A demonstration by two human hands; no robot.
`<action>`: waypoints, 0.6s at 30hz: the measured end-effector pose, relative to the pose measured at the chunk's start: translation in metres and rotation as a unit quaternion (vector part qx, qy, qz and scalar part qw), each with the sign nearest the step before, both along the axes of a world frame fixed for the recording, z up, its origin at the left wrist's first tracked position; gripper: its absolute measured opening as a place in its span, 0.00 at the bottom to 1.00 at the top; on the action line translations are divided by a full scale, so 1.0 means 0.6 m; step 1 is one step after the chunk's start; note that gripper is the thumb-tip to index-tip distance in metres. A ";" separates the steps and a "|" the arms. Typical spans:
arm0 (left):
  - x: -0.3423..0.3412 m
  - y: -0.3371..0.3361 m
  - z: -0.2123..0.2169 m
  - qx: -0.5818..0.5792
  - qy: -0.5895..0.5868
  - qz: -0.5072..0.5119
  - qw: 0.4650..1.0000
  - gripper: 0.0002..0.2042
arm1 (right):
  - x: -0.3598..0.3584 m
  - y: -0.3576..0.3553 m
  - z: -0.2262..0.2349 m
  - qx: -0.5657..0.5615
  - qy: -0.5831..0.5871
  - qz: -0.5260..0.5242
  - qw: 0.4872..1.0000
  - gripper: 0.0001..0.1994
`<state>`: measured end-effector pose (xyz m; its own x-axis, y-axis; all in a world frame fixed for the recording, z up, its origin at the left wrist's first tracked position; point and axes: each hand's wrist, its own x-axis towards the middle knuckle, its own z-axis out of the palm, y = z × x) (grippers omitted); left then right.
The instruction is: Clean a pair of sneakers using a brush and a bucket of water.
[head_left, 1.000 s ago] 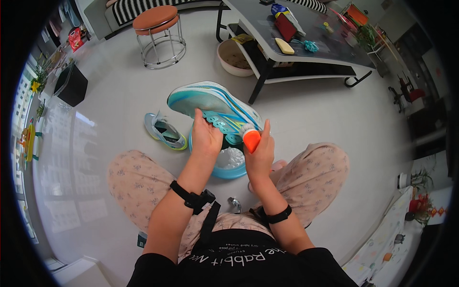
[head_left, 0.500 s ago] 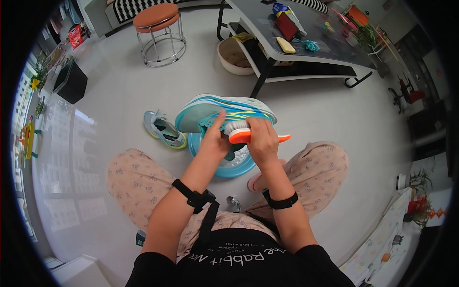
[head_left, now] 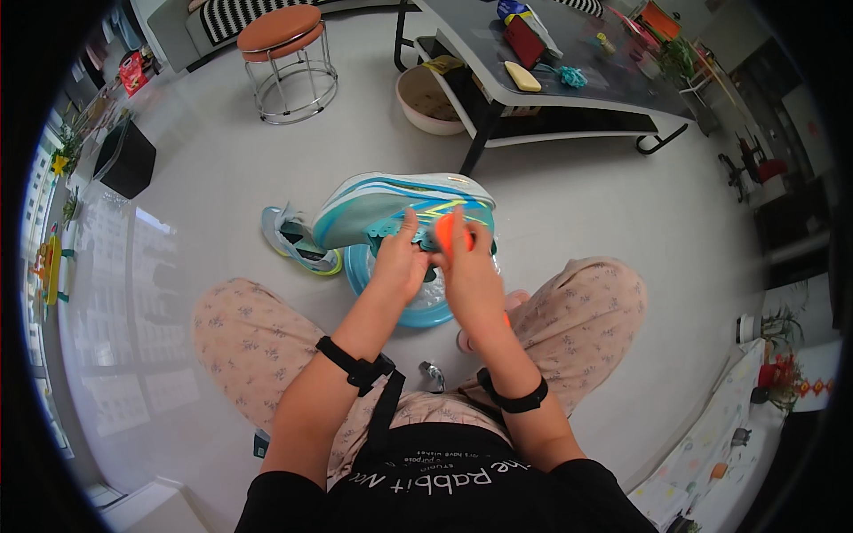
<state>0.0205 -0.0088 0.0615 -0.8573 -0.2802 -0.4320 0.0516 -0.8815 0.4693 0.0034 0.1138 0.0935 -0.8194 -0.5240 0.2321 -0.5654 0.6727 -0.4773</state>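
Note:
A turquoise and blue sneaker (head_left: 355,209) with yellow stripes is held on its side over a blue basin (head_left: 357,266). My left hand (head_left: 402,260) grips it near the lace area, thumb on the upper. An orange brush (head_left: 451,234) is in my right hand (head_left: 469,271), pressed against the shoe's upper beside the left hand. The bristles are mostly hidden by the fingers. Suds or clear water (head_left: 431,293) show in the basin below my hands. The matching sneaker (head_left: 300,242) rests on the floor, left of the basin.
An orange round stool (head_left: 281,35) stands at the far left. Ahead is a low dark-topped table (head_left: 604,98) with a cream bowl (head_left: 426,102) by its leg. A black bin (head_left: 127,158) is at the left. Between my legs lies a small metallic object (head_left: 433,377).
My right hand has turned the brush from lying sideways to pointing along the forearm, and moved it slightly left. The held sneaker has shifted slightly left in the picture.

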 end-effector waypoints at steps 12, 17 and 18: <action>0.017 -0.003 0.016 0.038 -0.053 -0.005 0.998 0.22 | 0.038 -0.020 -0.004 -0.048 0.038 0.051 0.997 0.27; 0.012 0.013 0.012 0.035 0.082 0.017 0.996 0.23 | -0.007 -0.009 0.007 -0.008 0.036 -0.082 0.996 0.26; 0.011 0.013 0.011 0.036 0.082 0.017 0.996 0.23 | -0.005 -0.008 0.002 -0.008 0.036 -0.082 0.996 0.26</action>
<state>0.0270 -0.0009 0.0680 -0.9084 -0.2843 -0.3067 0.1532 -0.9087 0.3884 0.0003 0.1087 0.0949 -0.8742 -0.3812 0.3008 -0.4826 0.7510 -0.4507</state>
